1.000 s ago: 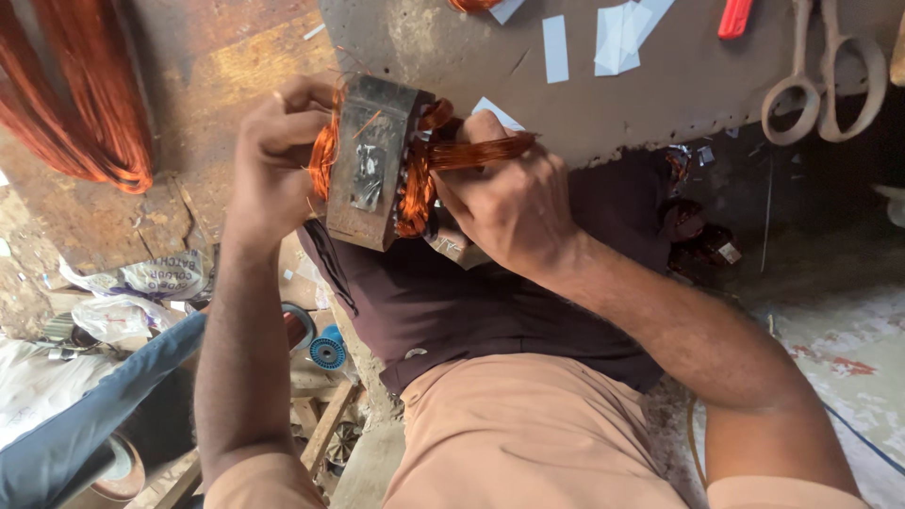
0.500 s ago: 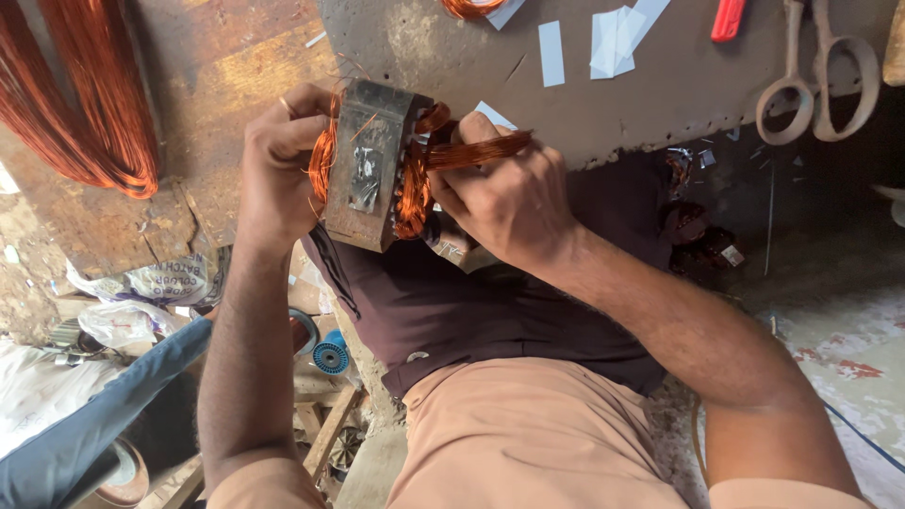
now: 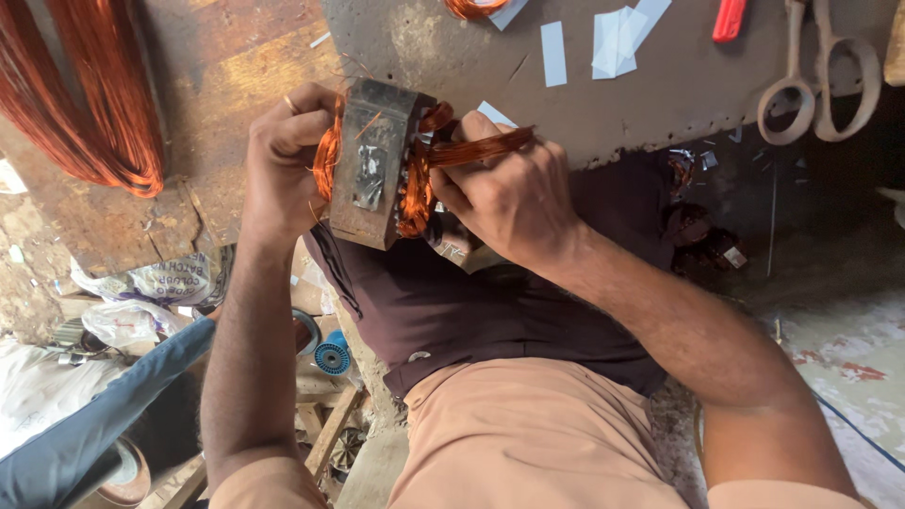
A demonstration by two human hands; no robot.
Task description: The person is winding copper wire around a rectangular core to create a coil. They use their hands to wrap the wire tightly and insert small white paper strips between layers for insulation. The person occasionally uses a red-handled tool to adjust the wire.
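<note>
A grey metal motor stator (image 3: 372, 160) with copper windings sits upright at the bench edge, against my lap. My left hand (image 3: 283, 160) grips its left side, fingers curled over the top into the copper coil ends. My right hand (image 3: 509, 193) is closed on a bundle of copper wire (image 3: 481, 148) that sticks out from the stator's right face, pressing it against the winding there. A ring shows on a left finger.
Large scissors (image 3: 818, 80) and a red tool (image 3: 729, 19) lie on the grey bench (image 3: 660, 104), with white paper strips (image 3: 613, 38). A hank of copper wire (image 3: 90, 104) hangs at left. Bags, a blue spool (image 3: 332, 358) and wood scraps lie below.
The right hand has shifted slightly on the copper bundle, pushing it toward the stator face. The left hand keeps its grip and the stator has barely moved.
</note>
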